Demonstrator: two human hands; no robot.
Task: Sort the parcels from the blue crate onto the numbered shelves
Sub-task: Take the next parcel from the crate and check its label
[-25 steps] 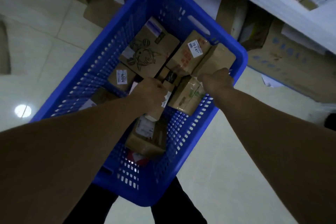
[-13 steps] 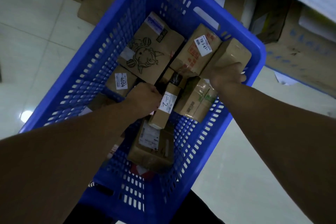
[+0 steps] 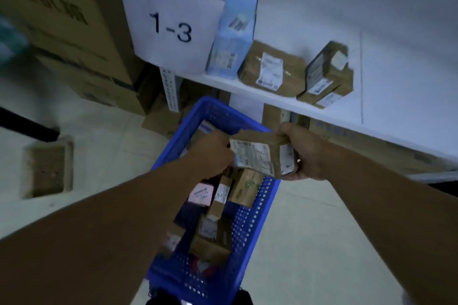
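A parcel (image 3: 257, 156) between my left hand (image 3: 213, 153) and right hand (image 3: 307, 153), over the crate (image 3: 250, 223); behind, three parcels (image 3: 272, 69) on the shelf (image 3: 270, 99), right of the sign (image 3: 173, 25).

Bare shelf (image 3: 396, 77) right of three parcels (image 3: 272, 69).

You have a single view, a wide-angle camera worn on your head, facing forward and steeply down. Your left hand (image 3: 213, 153) and right hand (image 3: 307, 156) meet close to the lens at the middle of the frame, with the forearms entering from the lower corners. The blue crate (image 3: 250, 220) fills the lower centre over the floor (image 3: 297, 242). The white shelf (image 3: 396, 82) crosses the upper right, and its 1-3 sign (image 3: 171, 25) sits at upper centre. The edges are blurred.
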